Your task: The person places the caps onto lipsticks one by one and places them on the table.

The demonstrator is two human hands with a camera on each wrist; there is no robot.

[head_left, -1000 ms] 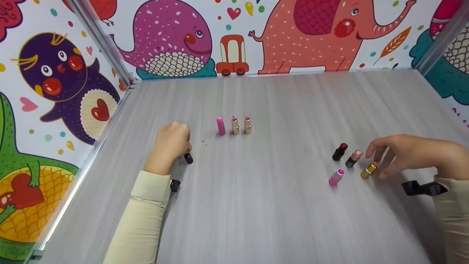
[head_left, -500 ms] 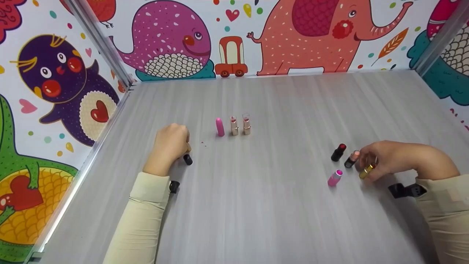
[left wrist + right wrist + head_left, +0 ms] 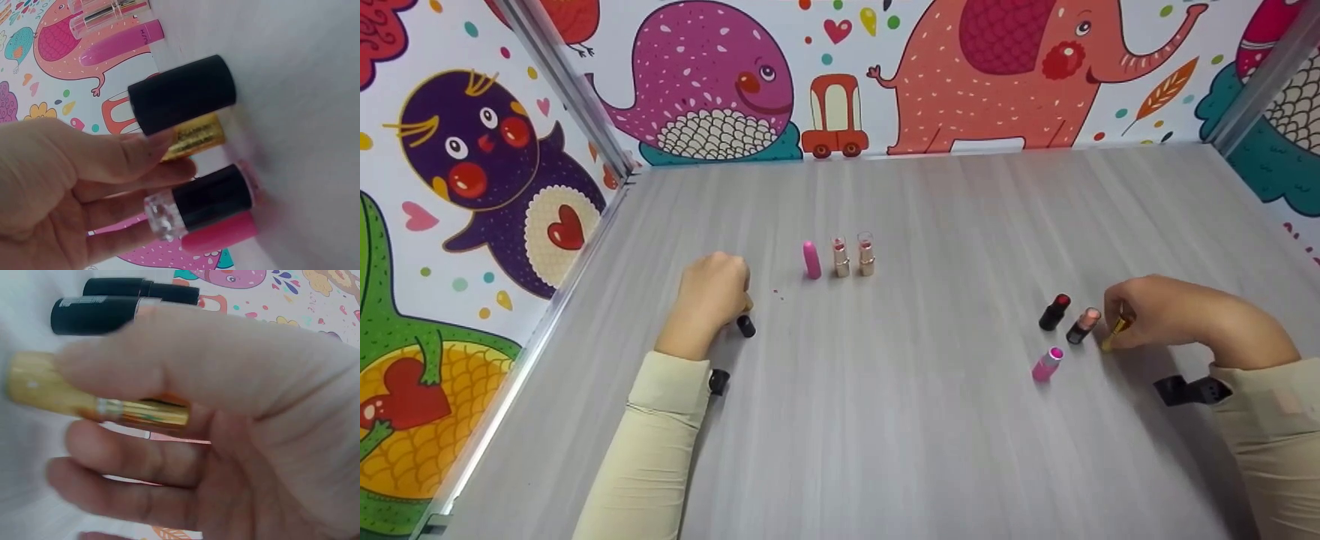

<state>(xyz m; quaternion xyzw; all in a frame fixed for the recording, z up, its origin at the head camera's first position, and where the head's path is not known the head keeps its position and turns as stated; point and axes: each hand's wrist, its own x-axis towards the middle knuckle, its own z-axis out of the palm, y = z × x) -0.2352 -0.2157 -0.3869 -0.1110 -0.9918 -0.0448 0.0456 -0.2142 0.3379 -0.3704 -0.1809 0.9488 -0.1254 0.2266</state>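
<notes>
My left hand (image 3: 711, 300) is low over the table at the left. In the left wrist view its thumb and a finger pinch a gold lipstick cap (image 3: 199, 135). A black cap (image 3: 185, 93) stands just in front of it. Beside the fingers stand a black cap with a clear top (image 3: 211, 197) and a pink cap (image 3: 225, 232). At the right, my right hand (image 3: 1174, 311) pinches a gold lipstick (image 3: 39, 382) between thumb and fingers. Near it stand a black lipstick with a red tip (image 3: 1054, 312), a black and peach lipstick (image 3: 1084, 325) and a pink lipstick (image 3: 1047, 364).
Toward the back centre stand a magenta cap (image 3: 811, 260) and two pale gold lipsticks with clear tops, the left one (image 3: 841, 257) and the right one (image 3: 866, 255). Tiny specks lie in front of them on the grey table (image 3: 900, 420). Printed panels (image 3: 840, 45) border the table.
My right hand has moved left onto the gold lipstick, closed its fingers on it and tilted it. The left hand has stayed in place.
</notes>
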